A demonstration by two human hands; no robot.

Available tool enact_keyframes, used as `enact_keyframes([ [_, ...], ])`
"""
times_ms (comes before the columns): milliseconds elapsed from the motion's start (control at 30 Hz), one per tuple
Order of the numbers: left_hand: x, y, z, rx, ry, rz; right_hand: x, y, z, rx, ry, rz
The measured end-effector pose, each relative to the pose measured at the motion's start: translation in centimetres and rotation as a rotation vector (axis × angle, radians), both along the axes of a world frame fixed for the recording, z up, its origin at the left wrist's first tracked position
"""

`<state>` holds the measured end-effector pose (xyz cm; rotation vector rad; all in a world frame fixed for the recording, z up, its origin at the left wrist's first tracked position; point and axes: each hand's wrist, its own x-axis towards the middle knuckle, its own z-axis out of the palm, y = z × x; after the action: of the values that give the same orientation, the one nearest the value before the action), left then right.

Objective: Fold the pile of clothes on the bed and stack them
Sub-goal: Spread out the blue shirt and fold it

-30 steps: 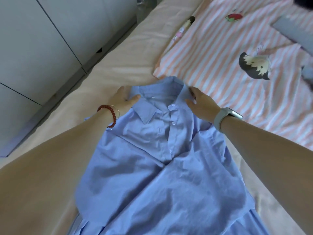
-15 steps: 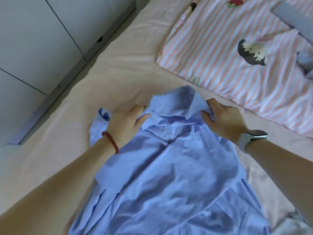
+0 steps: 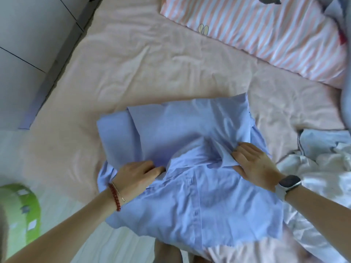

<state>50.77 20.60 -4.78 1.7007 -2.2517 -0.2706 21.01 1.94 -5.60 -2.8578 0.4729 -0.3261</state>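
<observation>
We pinch the blue shirt [image 3: 190, 196] at its collar: our left hand [image 3: 136, 177] grips one side, our right hand [image 3: 254, 166] the other, on the bed [image 3: 152, 73].

Light blue shirt [image 3: 190, 196], pale pink sheet [image 3: 152, 69], pink-and-white striped cover [image 3: 266, 29], red bead bracelet [image 3: 114, 196], green box [image 3: 24, 211]

Your blue shirt [image 3: 190, 196] is thin matt woven cloth, softly creased. The pink bed sheet [image 3: 152, 63] under it looks like matt, wrinkled cotton. The striped pillow [image 3: 266, 31] is smooth printed fabric. Your beaded bracelet [image 3: 115, 196] shines glossy red; the watch [image 3: 289, 182] face is dark and glassy.
</observation>
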Motion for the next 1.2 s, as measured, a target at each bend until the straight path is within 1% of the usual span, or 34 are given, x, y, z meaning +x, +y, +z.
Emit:
enact_keyframes([
  [67, -0.9, 2.4, -1.3, 0.186, -0.021, -0.088, -1.7, 2.3, -0.4, -0.02, 0.104, 0.005],
  [133, -1.5, 3.5, -1.9, 0.364, -0.081, -0.121, -2.9, 4.0, -1.0, -0.024, 0.335, 0.011],
  [167, -1.7, 3.7, -1.9, 0.425, -0.09, -0.11, -3.3, 4.5, -1.3, 0.012, 0.421, 0.009],
  [200, -1.9, 3.5, -1.6, 0.446, -0.056, -0.075, -3.4, 4.8, -1.3, 0.057, 0.455, -0.01],
  [233, -2.1, 3.0, -1.0, 0.42, -0.002, -0.016, -3.2, 4.8, -1.0, 0.102, 0.45, -0.045],
  [300, -2.0, 1.2, -0.1, 0.263, 0.053, 0.158, -2.0, 4.2, -0.1, 0.142, 0.362, -0.115],
  [367, -0.7, -0.9, 0.2, 0.115, -0.01, 0.425, -0.3, 3.0, 0.5, 0.085, 0.229, -0.185],
  [400, 0.1, -1.9, 0.1, 0.096, -0.075, 0.57, 0.6, 2.3, 0.5, 0.047, 0.183, -0.232],
  [433, 1.1, -2.7, -0.2, 0.139, -0.128, 0.7, 1.5, 1.5, 0.3, 0.009, 0.161, -0.28],
  [500, 3.0, -3.8, -1.0, 0.334, -0.135, 0.917, 3.4, 0.1, -0.3, -0.047, 0.193, -0.357],
  [533, 3.9, -4.1, -1.4, 0.425, -0.103, 1.002, 4.3, -0.5, -0.7, -0.062, 0.236, -0.375],
  [567, 4.7, -4.4, -2.0, 0.473, -0.074, 1.065, 5.2, -1.0, -1.1, -0.067, 0.289, -0.377],
  [600, 5.3, -4.5, -2.4, 0.478, -0.048, 1.108, 6.0, -1.4, -1.3, -0.058, 0.353, -0.369],
  [633, 5.9, -4.6, -2.7, 0.454, -0.006, 1.137, 6.6, -1.7, -1.6, -0.045, 0.414, -0.361],
  [667, 6.4, -4.6, -2.9, 0.402, 0.081, 1.162, 7.2, -2.0, -1.9, -0.013, 0.475, -0.365],
  [733, 7.0, -4.5, -2.9, 0.304, 0.341, 1.228, 7.8, -2.6, -2.4, 0.106, 0.575, -0.438],
  [767, 7.3, -4.3, -2.7, 0.258, 0.442, 1.277, 7.9, -2.8, -2.7, 0.164, 0.59, -0.492],
  [833, 7.7, -3.8, -2.4, 0.162, 0.541, 1.411, 7.7, -3.3, -3.4, 0.209, 0.608, -0.582],
  [900, 8.3, -3.2, -2.6, 0.113, 0.565, 1.528, 7.3, -3.9, -4.0, 0.212, 0.668, -0.612],
  [1000, 9.3, -2.9, -3.0, 0.121, 0.542, 1.572, 7.5, -4.8, -3.8, 0.206, 0.681, -0.657],
  [1067, 9.7, -3.2, -3.0, 0.173, 0.469, 1.557, 7.5, -5.6, -3.6, 0.24, 0.725, -0.725],
  [1133, 9.8, -4.0, -2.6, 0.228, 0.27, 1.444, 7.5, -6.8, -3.0, 0.245, 0.795, -0.75],
  [1200, 9.6, -5.6, -1.9, 0.229, 0.115, 1.223, 7.5, -7.7, -2.9, 0.169, 0.734, -0.704],
])
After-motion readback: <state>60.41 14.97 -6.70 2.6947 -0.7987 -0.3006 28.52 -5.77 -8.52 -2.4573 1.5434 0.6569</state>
